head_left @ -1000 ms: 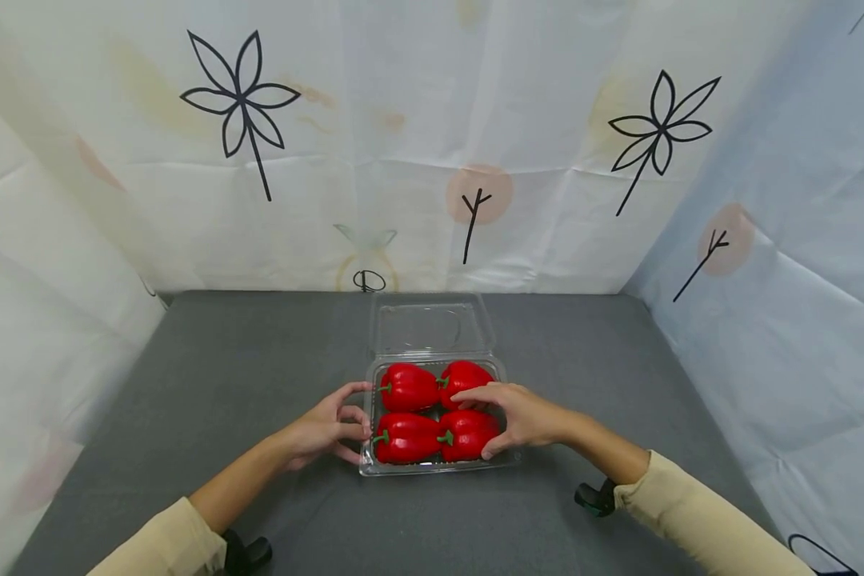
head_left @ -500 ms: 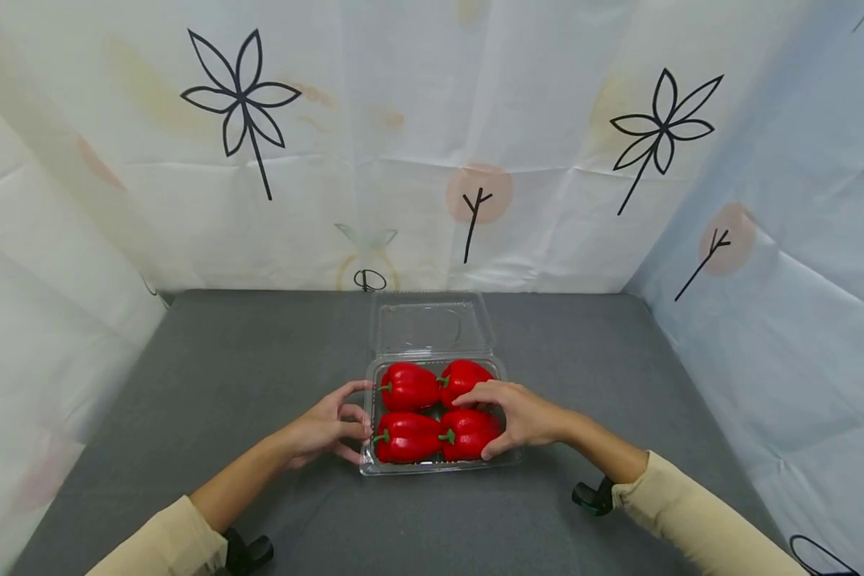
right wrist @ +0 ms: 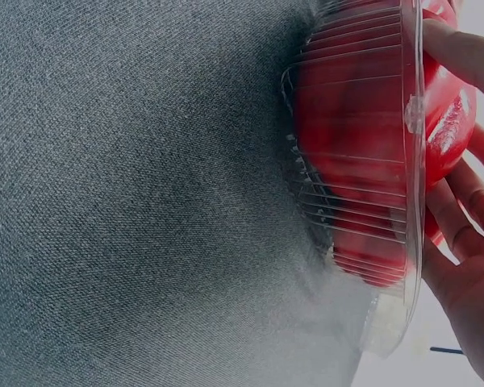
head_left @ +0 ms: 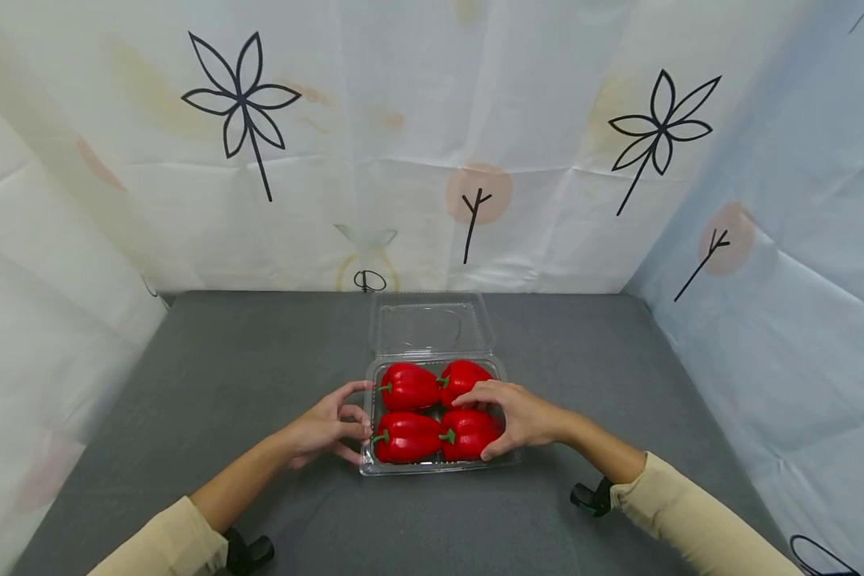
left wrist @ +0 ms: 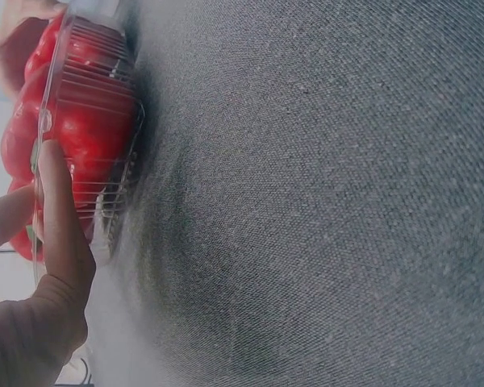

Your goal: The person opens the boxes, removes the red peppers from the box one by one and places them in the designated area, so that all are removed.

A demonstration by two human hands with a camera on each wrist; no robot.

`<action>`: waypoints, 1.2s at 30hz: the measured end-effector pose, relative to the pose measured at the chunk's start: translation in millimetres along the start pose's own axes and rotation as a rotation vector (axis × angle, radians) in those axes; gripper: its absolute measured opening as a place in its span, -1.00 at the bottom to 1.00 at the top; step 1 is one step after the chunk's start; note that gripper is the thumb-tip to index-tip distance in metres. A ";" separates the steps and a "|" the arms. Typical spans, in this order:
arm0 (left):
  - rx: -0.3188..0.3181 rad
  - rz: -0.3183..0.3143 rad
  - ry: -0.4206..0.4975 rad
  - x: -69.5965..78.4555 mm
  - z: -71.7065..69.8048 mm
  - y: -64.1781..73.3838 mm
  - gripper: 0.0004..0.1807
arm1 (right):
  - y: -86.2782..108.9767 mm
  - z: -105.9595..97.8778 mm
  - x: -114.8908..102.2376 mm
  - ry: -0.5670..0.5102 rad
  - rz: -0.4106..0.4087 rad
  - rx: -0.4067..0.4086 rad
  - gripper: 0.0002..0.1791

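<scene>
A clear plastic clamshell container (head_left: 435,470) stands in the middle of the table, holding several red bell peppers with green stems in two rows. My right hand (head_left: 518,412) grips the front right bell pepper (head_left: 468,436), thumb at its near side and fingers over its far side. In the right wrist view that pepper (right wrist: 448,133) rises above the container's rim. At the container's left edge, my left hand (head_left: 324,430) holds the rim with spread fingers. The left wrist view has its thumb (left wrist: 58,214) along the outer wall, beside the peppers (left wrist: 85,133).
The container's lid (head_left: 432,326) lies open toward the back edge. A grey cloth covers the table (head_left: 274,344). White printed curtains (head_left: 403,120) enclose the back and both sides. Dark wrist straps (head_left: 592,498) sit at the cuffs of both sleeves.
</scene>
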State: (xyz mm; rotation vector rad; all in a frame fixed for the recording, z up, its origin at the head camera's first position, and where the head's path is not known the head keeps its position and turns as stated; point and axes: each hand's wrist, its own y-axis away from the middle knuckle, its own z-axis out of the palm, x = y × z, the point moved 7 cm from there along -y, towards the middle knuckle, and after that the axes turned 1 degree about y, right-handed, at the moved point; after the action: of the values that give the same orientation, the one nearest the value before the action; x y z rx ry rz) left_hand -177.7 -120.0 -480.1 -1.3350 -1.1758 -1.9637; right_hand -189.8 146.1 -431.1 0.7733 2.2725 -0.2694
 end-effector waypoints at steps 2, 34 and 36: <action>0.001 0.002 -0.004 0.0 0.0 0.3 -0.18 | -0.6 0.4 0.3 -0.002 -0.006 0.003 -0.24; -0.003 0.025 0.001 -0.1 -0.3 1.4 -0.16 | -6.5 2.0 4.0 -0.096 0.023 0.023 -0.37; -0.001 0.024 0.000 0.0 -0.5 1.5 -0.16 | -6.8 1.8 3.3 -0.099 0.020 0.026 -0.36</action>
State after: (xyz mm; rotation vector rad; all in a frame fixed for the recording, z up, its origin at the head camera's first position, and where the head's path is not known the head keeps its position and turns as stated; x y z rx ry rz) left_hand -176.8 -121.2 -479.6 -1.3432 -1.1535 -1.9478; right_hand -194.8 141.4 -434.8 0.7789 2.1711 -0.3217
